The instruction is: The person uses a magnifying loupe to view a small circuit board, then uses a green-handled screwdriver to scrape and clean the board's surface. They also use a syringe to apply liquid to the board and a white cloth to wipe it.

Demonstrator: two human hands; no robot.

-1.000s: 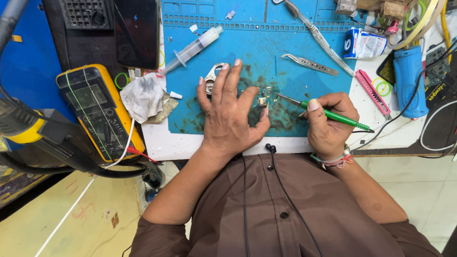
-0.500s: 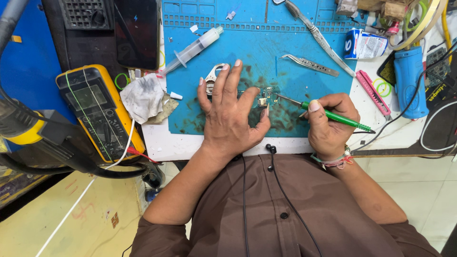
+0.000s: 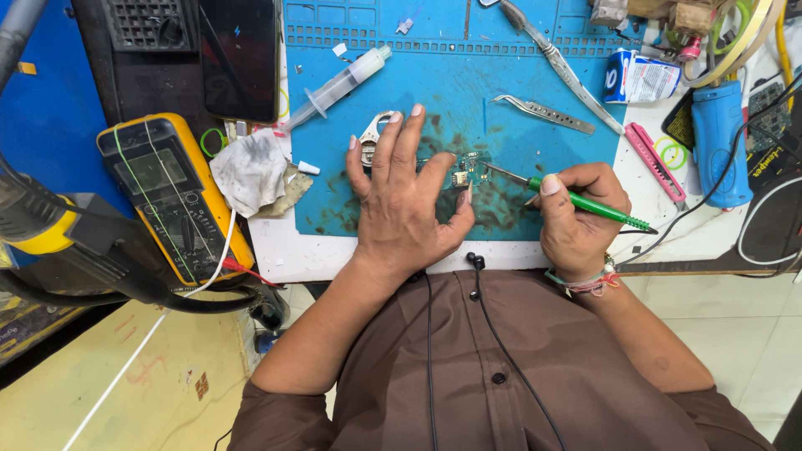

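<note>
Hidden: small circuit board partly covered by left hand, parts too tiny to make out.
Left grip: fingers spread flat on blue mat, thumb pressing beside board, clamped on nothing.
Right grip: right hand closed around green screwdriver.
Axis: screwdriver lies left-right, metal tip toward board, ridged handle trailing rightward.
Beyond right grip: steel tweezers, flat, slanted.

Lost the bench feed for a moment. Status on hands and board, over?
Left hand flat on blue mat, fingertips beside small circuit board. Right hand grips green screwdriver, tip at board. Nothing blocking; tweezers lie apart.
</note>
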